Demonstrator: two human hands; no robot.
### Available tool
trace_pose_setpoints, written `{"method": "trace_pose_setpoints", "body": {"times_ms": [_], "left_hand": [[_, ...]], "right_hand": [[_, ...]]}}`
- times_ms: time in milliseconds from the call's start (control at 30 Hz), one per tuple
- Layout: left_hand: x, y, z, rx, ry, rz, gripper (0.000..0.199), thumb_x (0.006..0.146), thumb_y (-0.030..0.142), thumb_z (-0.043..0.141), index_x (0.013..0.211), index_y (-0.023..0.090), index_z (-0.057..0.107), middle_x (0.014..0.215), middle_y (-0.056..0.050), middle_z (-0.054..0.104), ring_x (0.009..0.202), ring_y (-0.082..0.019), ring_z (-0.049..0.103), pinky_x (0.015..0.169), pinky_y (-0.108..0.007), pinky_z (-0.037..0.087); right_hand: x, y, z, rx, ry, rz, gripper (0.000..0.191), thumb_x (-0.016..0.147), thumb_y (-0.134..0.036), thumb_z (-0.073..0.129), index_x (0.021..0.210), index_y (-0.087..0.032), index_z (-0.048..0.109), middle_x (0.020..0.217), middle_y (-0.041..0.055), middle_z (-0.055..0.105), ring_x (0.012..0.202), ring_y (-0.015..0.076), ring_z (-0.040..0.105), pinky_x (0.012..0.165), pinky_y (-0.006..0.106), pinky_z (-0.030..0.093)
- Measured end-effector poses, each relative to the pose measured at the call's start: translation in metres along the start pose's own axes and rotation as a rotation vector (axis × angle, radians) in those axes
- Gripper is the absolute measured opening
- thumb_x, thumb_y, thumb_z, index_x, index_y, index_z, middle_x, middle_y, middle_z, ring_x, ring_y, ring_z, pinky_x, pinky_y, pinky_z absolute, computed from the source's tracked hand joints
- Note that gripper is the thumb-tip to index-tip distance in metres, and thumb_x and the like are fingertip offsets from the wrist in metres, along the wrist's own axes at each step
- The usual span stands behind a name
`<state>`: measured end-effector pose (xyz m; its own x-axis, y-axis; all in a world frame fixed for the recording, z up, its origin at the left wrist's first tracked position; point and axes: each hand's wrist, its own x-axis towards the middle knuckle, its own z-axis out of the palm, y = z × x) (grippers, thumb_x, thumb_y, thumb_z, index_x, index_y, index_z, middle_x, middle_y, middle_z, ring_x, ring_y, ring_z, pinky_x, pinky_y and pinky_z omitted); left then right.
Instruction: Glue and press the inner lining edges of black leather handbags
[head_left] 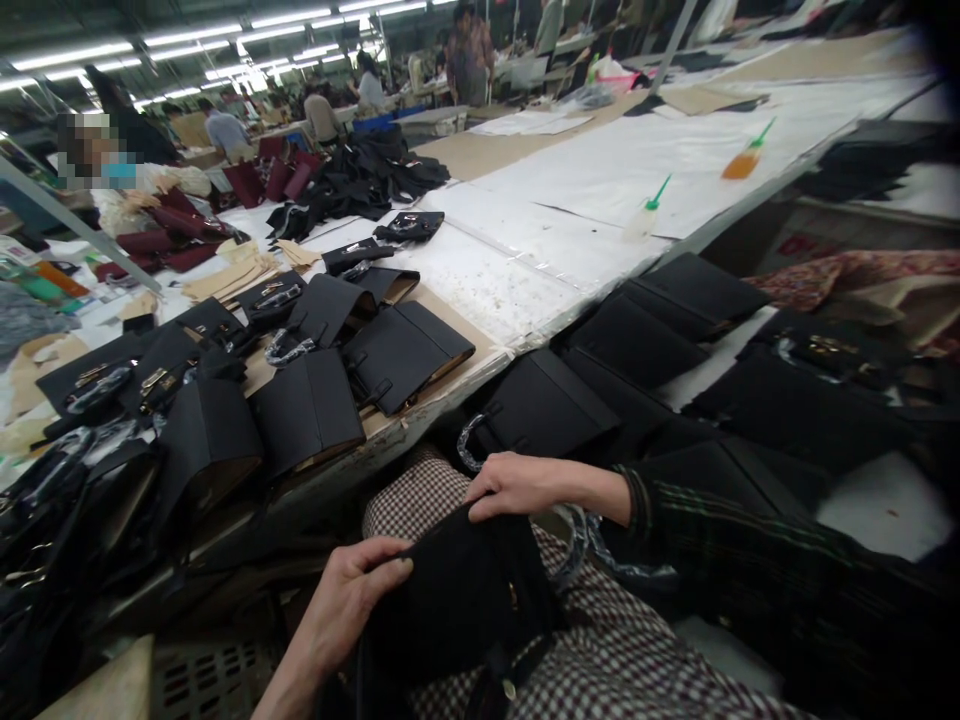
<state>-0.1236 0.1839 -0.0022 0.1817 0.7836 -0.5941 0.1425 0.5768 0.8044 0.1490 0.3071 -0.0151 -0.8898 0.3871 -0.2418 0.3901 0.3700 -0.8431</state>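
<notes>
A black handbag (457,595) lies across my lap, on checkered cloth (600,640). At its left upper corner my left hand (360,580) pinches the edge between thumb and fingers. My right hand (514,485) grips the top edge farther right, fingers curled over it. Plastic-wrapped handles (577,545) stick out at the bag's right side. Small gold-coloured hardware (513,596) shows on the bag. Just beyond my right hand lies another black handbag (551,405) with a wrapped handle.
Black handbags (409,350) crowd the table's left front, and more (697,290) are stacked at my right. Two glue bottles (746,155) (643,215) stand near the white table's (517,250) right edge. Across the table, a person (150,190) sits among maroon pieces (176,235).
</notes>
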Motion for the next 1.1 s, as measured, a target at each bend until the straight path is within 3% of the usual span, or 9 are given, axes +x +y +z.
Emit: {"method": "trace_pose_setpoints", "body": {"times_ms": [133, 333, 500, 633, 767, 867, 967, 1100], "left_hand": [[0.003, 0.004, 0.004, 0.011, -0.012, 0.049, 0.029, 0.078, 0.035, 0.074, 0.101, 0.017, 0.076, 0.086, -0.004, 0.073, 0.078, -0.016, 0.061, 0.071, -0.024, 0.045], [-0.008, 0.008, -0.003, 0.087, 0.045, 0.079, 0.028, 0.077, 0.038, 0.073, 0.094, 0.016, 0.074, 0.081, -0.002, 0.069, 0.073, -0.015, 0.058, 0.067, -0.023, 0.043], [-0.021, 0.019, -0.019, 0.493, 0.085, 0.101, 0.029, 0.079, 0.043, 0.066, 0.081, 0.016, 0.075, 0.072, 0.000, 0.067, 0.069, -0.016, 0.056, 0.063, -0.024, 0.040], [-0.025, 0.022, -0.022, 0.615, 0.091, 0.130, 0.033, 0.081, 0.046, 0.061, 0.074, 0.017, 0.075, 0.067, 0.001, 0.065, 0.065, -0.015, 0.053, 0.060, -0.023, 0.036], [-0.022, 0.014, -0.022, 0.544, 0.075, 0.119, 0.034, 0.081, 0.047, 0.061, 0.078, 0.016, 0.075, 0.069, 0.001, 0.066, 0.066, -0.015, 0.052, 0.060, -0.024, 0.036], [-0.019, 0.015, -0.022, 0.534, 0.057, 0.104, 0.035, 0.081, 0.046, 0.061, 0.083, 0.014, 0.076, 0.073, 0.000, 0.067, 0.069, -0.016, 0.054, 0.062, -0.024, 0.037], [-0.018, 0.022, -0.021, 0.579, 0.051, 0.112, 0.033, 0.083, 0.044, 0.061, 0.085, 0.015, 0.076, 0.073, 0.000, 0.067, 0.069, -0.016, 0.054, 0.062, -0.024, 0.037], [-0.029, 0.030, -0.023, 0.656, 0.061, 0.106, 0.027, 0.085, 0.040, 0.060, 0.089, 0.019, 0.076, 0.078, 0.002, 0.069, 0.074, -0.017, 0.058, 0.065, -0.023, 0.038]], "right_hand": [[0.029, -0.029, 0.006, -0.181, -0.088, -0.122, 0.027, 0.093, -0.039, 0.055, 0.087, -0.020, 0.072, 0.066, -0.0028, 0.061, 0.059, 0.0100, 0.048, 0.057, 0.022, 0.031], [0.053, -0.047, 0.024, -0.192, -0.042, -0.147, 0.025, 0.092, -0.037, 0.058, 0.082, -0.019, 0.071, 0.067, -0.0016, 0.062, 0.060, 0.0106, 0.047, 0.056, 0.023, 0.029], [0.040, -0.050, 0.015, -0.127, -0.081, -0.147, 0.023, 0.090, -0.029, 0.061, 0.073, -0.015, 0.067, 0.059, -0.0036, 0.053, 0.056, 0.0092, 0.043, 0.055, 0.022, 0.030], [0.025, -0.035, 0.005, 0.010, -0.152, -0.170, 0.017, 0.091, -0.022, 0.055, 0.089, -0.013, 0.070, 0.066, -0.0026, 0.056, 0.059, 0.0096, 0.048, 0.057, 0.020, 0.035], [0.013, -0.021, -0.011, 0.203, -0.297, -0.109, 0.033, 0.091, -0.019, 0.050, 0.119, -0.013, 0.067, 0.090, 0.0025, 0.068, 0.081, 0.0155, 0.061, 0.073, 0.022, 0.046], [0.024, -0.029, -0.016, 0.172, -0.406, -0.109, 0.042, 0.089, -0.018, 0.052, 0.129, -0.013, 0.061, 0.103, 0.0051, 0.069, 0.092, 0.0188, 0.063, 0.080, 0.025, 0.047], [0.049, -0.050, -0.003, 0.025, -0.321, -0.188, 0.045, 0.087, -0.029, 0.064, 0.130, -0.016, 0.060, 0.112, 0.0068, 0.068, 0.096, 0.0195, 0.062, 0.079, 0.024, 0.046], [0.076, -0.068, 0.024, -0.154, -0.128, -0.205, 0.026, 0.091, -0.033, 0.061, 0.110, -0.017, 0.070, 0.094, 0.0048, 0.070, 0.079, 0.0155, 0.061, 0.067, 0.022, 0.041]]}}
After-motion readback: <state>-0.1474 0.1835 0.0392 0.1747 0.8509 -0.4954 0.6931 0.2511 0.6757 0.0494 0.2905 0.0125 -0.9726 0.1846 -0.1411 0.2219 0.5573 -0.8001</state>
